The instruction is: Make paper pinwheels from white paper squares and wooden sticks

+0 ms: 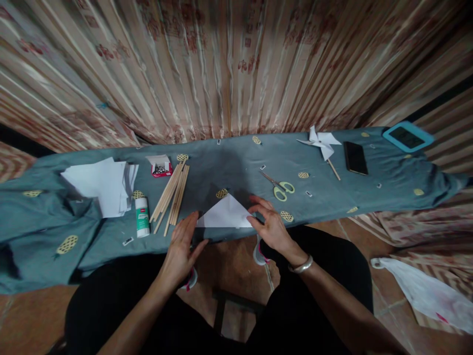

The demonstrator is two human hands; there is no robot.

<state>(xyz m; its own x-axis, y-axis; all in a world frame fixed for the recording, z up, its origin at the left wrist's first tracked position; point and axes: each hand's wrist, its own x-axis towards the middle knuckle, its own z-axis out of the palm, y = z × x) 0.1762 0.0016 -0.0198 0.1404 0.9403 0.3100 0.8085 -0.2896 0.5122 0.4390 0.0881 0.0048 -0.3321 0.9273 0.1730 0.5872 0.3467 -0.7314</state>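
Both hands are on a folded white paper triangle (225, 214) at the near edge of the teal-covered table (229, 162). The left hand (184, 246) lies flat, fingers straight and together, its tips touching the triangle's lower left corner. The right hand (269, 224) presses down on the right corner with curled fingertips. Left of the paper lie a bundle of wooden sticks (172, 195), a glue stick (141, 217), a small box of pins (160, 166) and a stack of white sheets (103, 185). Scissors (279, 186) sit just beyond the right hand, a paper pinwheel (320, 143) and phone (355, 158) farther right
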